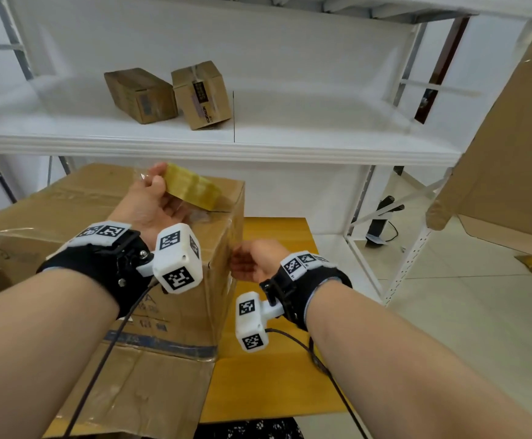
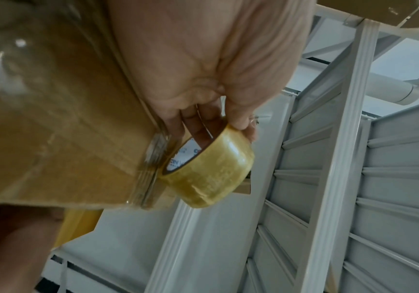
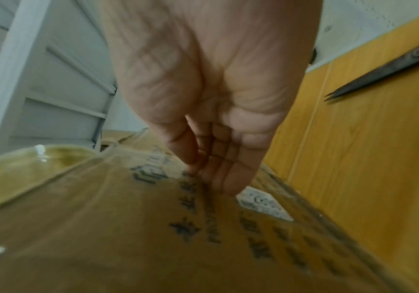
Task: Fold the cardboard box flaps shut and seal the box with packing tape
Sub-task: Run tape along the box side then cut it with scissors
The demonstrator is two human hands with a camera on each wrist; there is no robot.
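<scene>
A large brown cardboard box (image 1: 68, 204) stands on the yellow table (image 1: 277, 384) with its top flaps folded flat and clear tape glinting along the top. My left hand (image 1: 163, 185) grips a yellowish roll of packing tape (image 1: 191, 188) over the box's top right edge. In the left wrist view the fingers pass through the tape roll (image 2: 210, 170) core and the thumb (image 2: 241, 119) lies on its rim, next to the box (image 2: 52, 119). My right hand (image 1: 237, 258) has straight fingers against the box's right side; the fingertips (image 3: 226, 186) touch the printed box wall (image 3: 153, 237).
Two small cardboard boxes (image 1: 141, 95) (image 1: 201, 93) sit on the white shelf (image 1: 258, 147) behind. A big cardboard sheet (image 1: 511, 153) leans in at the right. Dark scissors (image 3: 379, 73) lie on the table (image 3: 379, 178). A loose cardboard flap (image 1: 138, 391) hangs at the front.
</scene>
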